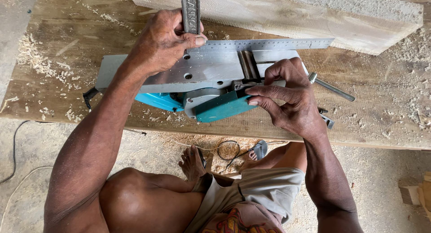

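Under both hands, upturned teal planer (211, 87)

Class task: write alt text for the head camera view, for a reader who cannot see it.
A person's left hand presses a steel square onto an upturned teal planer on a wooden bench, while the right hand grips the planer's side.

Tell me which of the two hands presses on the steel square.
The left hand pins the steel square onto the upturned planer; the right hand grips the planer's teal body instead.

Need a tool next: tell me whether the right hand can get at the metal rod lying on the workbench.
Probably yes: the metal rod lies bare on the workbench just beside the right hand, nothing between them, though its grip is now on the upturned planer.
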Available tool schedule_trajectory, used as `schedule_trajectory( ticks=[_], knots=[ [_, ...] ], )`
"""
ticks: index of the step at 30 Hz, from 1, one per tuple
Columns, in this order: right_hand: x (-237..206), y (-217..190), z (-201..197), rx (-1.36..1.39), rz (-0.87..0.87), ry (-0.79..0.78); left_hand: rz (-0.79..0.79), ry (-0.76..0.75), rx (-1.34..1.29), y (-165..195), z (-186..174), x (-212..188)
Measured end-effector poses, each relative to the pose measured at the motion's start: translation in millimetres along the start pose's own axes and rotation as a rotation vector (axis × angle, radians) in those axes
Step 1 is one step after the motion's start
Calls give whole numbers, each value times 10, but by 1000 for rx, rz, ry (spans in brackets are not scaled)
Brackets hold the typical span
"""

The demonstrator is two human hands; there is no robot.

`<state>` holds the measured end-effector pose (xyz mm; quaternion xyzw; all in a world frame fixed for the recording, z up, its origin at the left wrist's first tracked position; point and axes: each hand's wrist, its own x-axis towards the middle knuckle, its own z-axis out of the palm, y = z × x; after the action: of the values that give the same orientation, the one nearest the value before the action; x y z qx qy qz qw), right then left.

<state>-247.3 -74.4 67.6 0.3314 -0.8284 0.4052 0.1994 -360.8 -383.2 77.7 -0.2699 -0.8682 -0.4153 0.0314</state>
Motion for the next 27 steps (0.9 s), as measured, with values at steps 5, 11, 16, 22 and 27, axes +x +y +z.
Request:
schedule_trajectory(
  ticks=[5,11,16,22,27],
  knots=[
    [-4,8,4,-7,10,1,29,6,-35,-13,6,0],
    [-3,50,34,-10,21,16,24,1,-50,-47,-4,11],
    [-9,50,55,4,31,38,54,0,-4,-75,-14,11],
    [-18,69,52,-7,23,18,30,4,9,-57,-23,3],
    [14,147,37,81,35,-1,39,-2,-2,-25,-36,3]
  ],
)
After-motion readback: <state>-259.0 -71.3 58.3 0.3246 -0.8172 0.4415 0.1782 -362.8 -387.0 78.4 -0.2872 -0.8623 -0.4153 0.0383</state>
